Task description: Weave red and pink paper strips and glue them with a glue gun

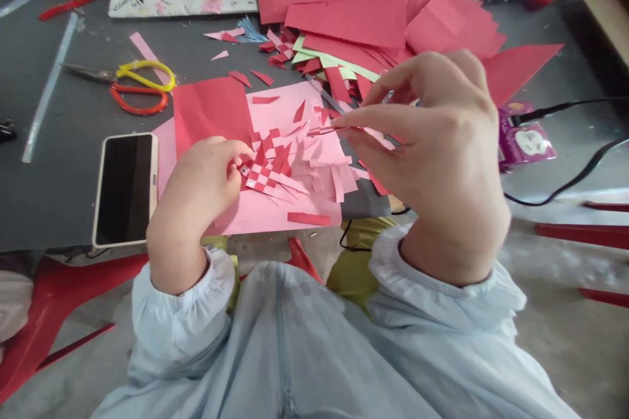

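Note:
My left hand (199,183) is closed, thumb and fingers pinching the left edge of a woven red-and-pink checkered paper piece (263,173) with loose strip ends. My right hand (432,131) is raised to the right of it, a thin paper strip (322,131) pinched between thumb and forefinger, its tip pointing left. Under both lie pink paper sheets (226,221), and a red square of paper (211,111) rests at their upper left. Loose pink strips (334,177) are heaped right of the woven piece. One short red strip (308,218) lies near the front edge.
Scissors (140,86) with yellow and red handles lie at the left, above a phone (126,190). Red paper sheets (344,23) are piled at the back. On the right sits a purple box (525,137) beside a black cable (580,180). Clear glue sticks (50,88) lie far left.

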A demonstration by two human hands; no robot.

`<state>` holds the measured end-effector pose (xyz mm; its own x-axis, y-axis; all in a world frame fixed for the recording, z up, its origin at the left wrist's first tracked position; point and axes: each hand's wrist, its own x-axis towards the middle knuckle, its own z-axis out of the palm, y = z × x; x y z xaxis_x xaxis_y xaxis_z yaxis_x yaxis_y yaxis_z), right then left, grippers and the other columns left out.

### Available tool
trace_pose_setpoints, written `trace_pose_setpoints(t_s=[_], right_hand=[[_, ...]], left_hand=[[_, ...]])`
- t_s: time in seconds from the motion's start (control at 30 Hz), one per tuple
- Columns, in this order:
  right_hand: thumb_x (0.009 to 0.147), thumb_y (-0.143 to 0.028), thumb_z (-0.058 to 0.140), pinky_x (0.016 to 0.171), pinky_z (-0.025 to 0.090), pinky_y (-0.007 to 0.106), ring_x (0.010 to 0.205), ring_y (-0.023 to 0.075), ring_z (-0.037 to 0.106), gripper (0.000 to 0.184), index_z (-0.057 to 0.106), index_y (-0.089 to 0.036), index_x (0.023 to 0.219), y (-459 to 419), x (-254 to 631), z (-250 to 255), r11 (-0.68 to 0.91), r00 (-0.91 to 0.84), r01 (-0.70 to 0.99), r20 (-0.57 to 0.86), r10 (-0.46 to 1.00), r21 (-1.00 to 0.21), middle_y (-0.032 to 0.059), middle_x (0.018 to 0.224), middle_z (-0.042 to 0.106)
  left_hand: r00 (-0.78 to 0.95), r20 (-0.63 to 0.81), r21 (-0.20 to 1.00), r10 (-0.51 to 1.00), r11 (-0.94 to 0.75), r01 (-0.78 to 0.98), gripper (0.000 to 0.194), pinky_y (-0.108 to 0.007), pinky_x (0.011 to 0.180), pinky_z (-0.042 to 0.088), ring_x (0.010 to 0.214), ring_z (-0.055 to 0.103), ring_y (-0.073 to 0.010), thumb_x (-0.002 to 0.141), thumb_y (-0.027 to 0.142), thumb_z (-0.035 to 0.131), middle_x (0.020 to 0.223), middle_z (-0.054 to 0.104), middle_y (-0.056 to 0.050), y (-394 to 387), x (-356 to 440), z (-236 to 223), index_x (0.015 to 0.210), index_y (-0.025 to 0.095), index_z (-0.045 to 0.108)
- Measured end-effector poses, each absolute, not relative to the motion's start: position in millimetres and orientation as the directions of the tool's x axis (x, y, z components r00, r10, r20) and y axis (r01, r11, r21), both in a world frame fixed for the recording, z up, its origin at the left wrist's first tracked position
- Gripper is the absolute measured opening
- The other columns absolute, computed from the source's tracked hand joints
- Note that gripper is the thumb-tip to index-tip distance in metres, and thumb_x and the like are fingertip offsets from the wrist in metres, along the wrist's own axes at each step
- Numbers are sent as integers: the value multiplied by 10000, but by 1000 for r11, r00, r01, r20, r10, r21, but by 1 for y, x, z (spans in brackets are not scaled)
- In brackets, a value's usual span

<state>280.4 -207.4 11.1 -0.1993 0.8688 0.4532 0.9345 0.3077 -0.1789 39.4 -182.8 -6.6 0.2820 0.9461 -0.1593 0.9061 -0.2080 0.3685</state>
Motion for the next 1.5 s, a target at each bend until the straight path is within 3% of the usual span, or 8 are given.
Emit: trace_pose_setpoints(t_s=[0.2, 0.4, 0.6, 0.8, 1.0, 1.23, 1.5], right_hand=[[1022, -293, 480, 822, 476, 422, 887, 230, 566, 339, 811, -269, 957, -204, 274, 12, 278, -197, 947, 387, 901, -164, 80, 858, 593], [1023, -286, 448, 765, 463, 381, 896, 240, 555, 373, 795, -272, 887, -200, 272, 11, 224, -164, 966, 362, 918, -130, 103, 896, 657], [1002, -238, 450, 775, 451, 376, 910, 244, 559, 340, 788, -272, 986, -194, 272, 1, 220, -175, 972, 372, 912, -82, 112, 985, 697], [950, -186, 535, 737, 441, 368, 930, 265, 606, 285, 819, -201, 924, -194, 273, -7, 307, -305, 951, 66, 950, -23, 117, 957, 719], [899, -165, 581, 713, 421, 353, 835, 238, 609, 248, 796, -193, 781, -196, 281, -13, 385, -388, 921, -47, 921, -59, 98, 824, 688], [910, -212, 590, 702, 414, 336, 794, 223, 618, 243, 829, -237, 951, -200, 287, -17, 360, -372, 923, -72, 925, -139, 70, 782, 689], [908, -175, 593, 751, 436, 333, 876, 243, 651, 237, 813, -214, 988, -197, 287, -8, 325, -333, 933, -29, 942, -156, 77, 854, 721]], left_hand=[[356, -265, 412, 896, -229, 882, 390, -313, 735, 464, 894, 674, -202, 849, 92, 441, 1017, 731, -33, -182, 41, -8, 950, 261, 777], [254, -136, 356, 958, -192, 914, 259, -347, 830, 491, 929, 668, -228, 898, 169, 470, 1015, 729, -44, -185, 41, -2, 952, 247, 712], [272, -133, 311, 953, -220, 925, 230, -384, 917, 508, 1048, 663, -275, 921, 202, 497, 1062, 731, -67, -185, 46, -8, 1030, 235, 697], [294, -150, 317, 944, -236, 919, 234, -396, 933, 511, 1056, 667, -290, 928, 204, 512, 1108, 735, -100, -184, 49, -8, 1067, 187, 700], [287, -150, 292, 946, -235, 927, 226, -397, 903, 520, 1035, 678, -291, 924, 197, 520, 1099, 748, -98, -183, 48, -9, 1053, 194, 706], [267, -151, 273, 952, -219, 937, 214, -369, 817, 516, 979, 704, -277, 922, 221, 530, 1025, 774, -63, -183, 49, -8, 1017, 230, 721], [228, -164, 258, 960, -181, 949, 208, -370, 746, 485, 930, 710, -285, 918, 245, 527, 958, 782, -49, -183, 50, -6, 963, 247, 730]])
